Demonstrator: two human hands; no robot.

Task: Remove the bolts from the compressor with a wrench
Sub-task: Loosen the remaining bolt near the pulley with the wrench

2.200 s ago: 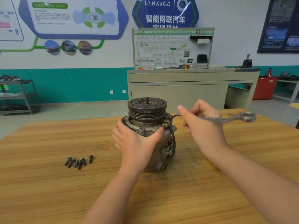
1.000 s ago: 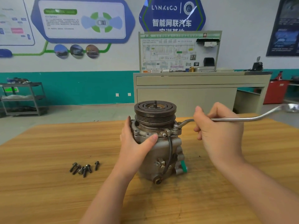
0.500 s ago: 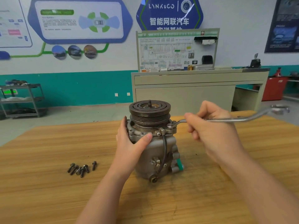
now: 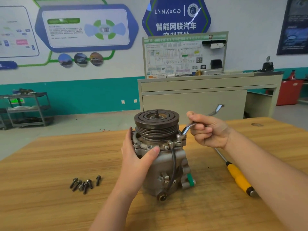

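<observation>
Right hand (image 4: 208, 130) curled tight around the wrench (image 4: 186, 129) — left hand (image 4: 138, 157) clasping the compressor (image 4: 166, 164).

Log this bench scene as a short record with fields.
compressor: upright on wooden table
left hand: grips compressor body
right hand: holds wrench
wrench: ring end on bolt at top flange
loose bolts: clustered on table, left of compressor
screwdriver: yellow handle, lying right of compressor

Single head cam, wide-angle, looks fwd/down, close over wooden table (image 4: 50, 155), facing wall
</observation>
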